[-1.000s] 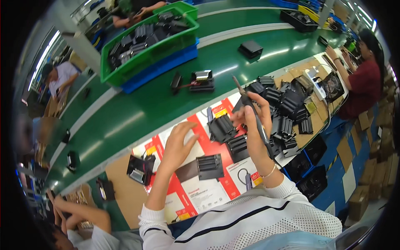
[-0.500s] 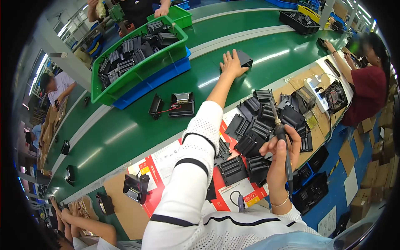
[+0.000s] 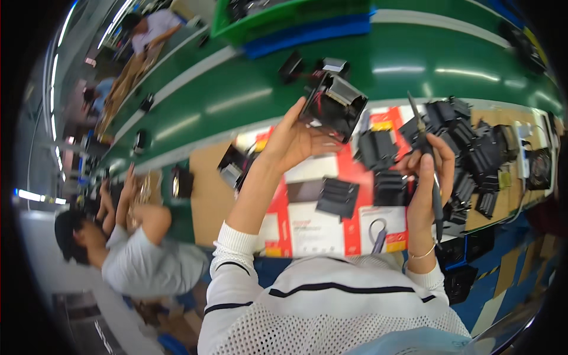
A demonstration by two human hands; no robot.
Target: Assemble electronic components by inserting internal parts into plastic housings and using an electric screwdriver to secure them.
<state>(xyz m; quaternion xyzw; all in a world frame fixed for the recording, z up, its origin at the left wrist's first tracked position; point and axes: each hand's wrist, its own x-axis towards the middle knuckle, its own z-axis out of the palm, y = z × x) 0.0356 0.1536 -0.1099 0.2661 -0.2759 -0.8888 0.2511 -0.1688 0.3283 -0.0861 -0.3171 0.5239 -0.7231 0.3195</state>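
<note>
My left hand [image 3: 291, 139] holds a black box-shaped unit with a grey metal side [image 3: 333, 102], lifted above the bench. My right hand [image 3: 427, 171] grips a long thin screwdriver [image 3: 427, 155], its tip pointing up and away, and it also seems to pinch a small black part. Below the hands lies a red and white printed sheet [image 3: 343, 228] with black finned parts [image 3: 337, 197] resting on it. A heap of similar black finned parts [image 3: 473, 148] lies just right of my right hand.
A green conveyor belt [image 3: 236, 100] runs across the back, carrying small black units [image 3: 293, 65] and a green crate on a blue tray [image 3: 296, 18]. A person in a grey shirt [image 3: 139, 251] works at my left. Another person [image 3: 148, 29] sits farther along the line.
My left arm, which reached far out to the belt, has pulled back with the black box-shaped unit in hand. The right hand stays raised with the screwdriver. The view has swung left.
</note>
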